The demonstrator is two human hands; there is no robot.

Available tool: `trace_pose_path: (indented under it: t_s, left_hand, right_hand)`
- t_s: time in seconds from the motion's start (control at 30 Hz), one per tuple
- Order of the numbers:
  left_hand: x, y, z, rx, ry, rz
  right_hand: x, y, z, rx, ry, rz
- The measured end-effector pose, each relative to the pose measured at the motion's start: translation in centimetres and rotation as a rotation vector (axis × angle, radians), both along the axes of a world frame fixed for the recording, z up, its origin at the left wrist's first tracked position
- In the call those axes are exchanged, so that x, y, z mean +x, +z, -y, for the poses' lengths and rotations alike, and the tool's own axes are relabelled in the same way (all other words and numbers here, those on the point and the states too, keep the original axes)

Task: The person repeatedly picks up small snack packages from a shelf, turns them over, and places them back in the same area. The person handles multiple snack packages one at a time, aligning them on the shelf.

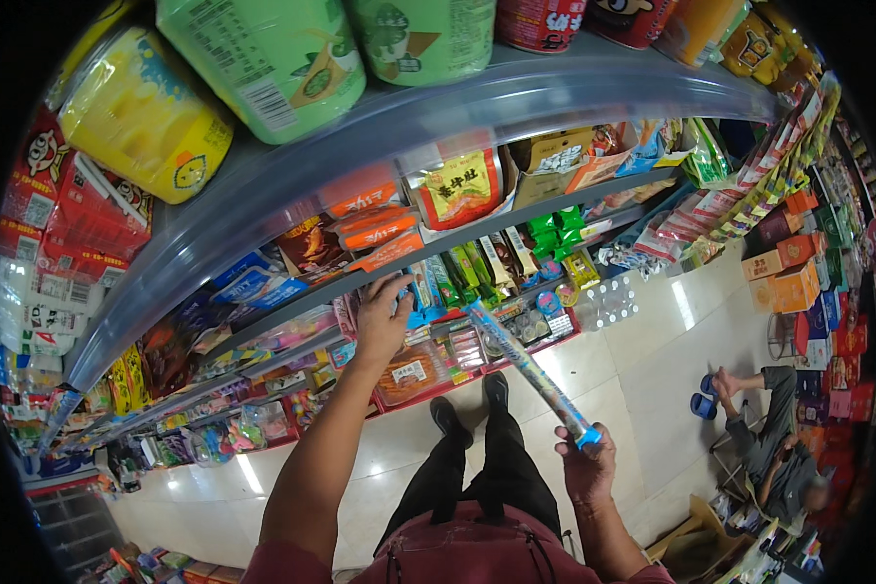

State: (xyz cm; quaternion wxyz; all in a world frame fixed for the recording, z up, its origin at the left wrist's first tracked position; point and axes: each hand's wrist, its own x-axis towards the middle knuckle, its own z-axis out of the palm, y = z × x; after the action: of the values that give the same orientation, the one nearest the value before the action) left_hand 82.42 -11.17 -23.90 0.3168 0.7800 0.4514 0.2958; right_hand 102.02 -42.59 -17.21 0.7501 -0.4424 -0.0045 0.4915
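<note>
My right hand (588,467) grips the lower end of a long, thin blue snack packet (529,372), which points up and left towards the shelf. My left hand (385,314) reaches into a lower shelf of packaged snacks. Its fingers are at blue packets (425,286) standing in a row; their tips are partly hidden, and I cannot tell whether they grip one. Beside these stand green packets (467,269) and brown-and-white ones. Orange packs (379,233) and a yellow-and-red pouch (461,187) are on the shelf above.
Large green tubs (270,66) and a yellow tub (150,117) stand on the nearest shelf, behind its clear curved edge (438,109). Strips of hanging packets (744,182) are at the right. A person (766,445) sits at the far right near blue slippers (703,406) and an open cardboard box (693,540).
</note>
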Motion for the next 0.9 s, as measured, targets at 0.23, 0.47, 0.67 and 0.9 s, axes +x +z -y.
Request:
trace_pose_path:
  t_s: [0.23,0.47,0.67,0.9]
  left_hand:
    - [-1.8,-1.9,-0.4,-0.15,0.104,0.308]
    - [0.5,-1.6,-0.3,-0.17,0.154,0.187]
    - [0.0,-0.6,0.6,-0.031,0.123,-0.024]
    - [1.2,0.2,3.9,0.349,-0.056,-0.267]
  right_hand:
    - [-1.3,-3.2,-11.2,0.05,0.199,0.575]
    - [-5.9,-6.9,-22.4,0.205,0.445,1.665]
    - [-0.5,-7.4,-20.7,-0.015,0.259,1.899]
    - [5.2,-7.3,-26.4,0.186,0.674,2.429]
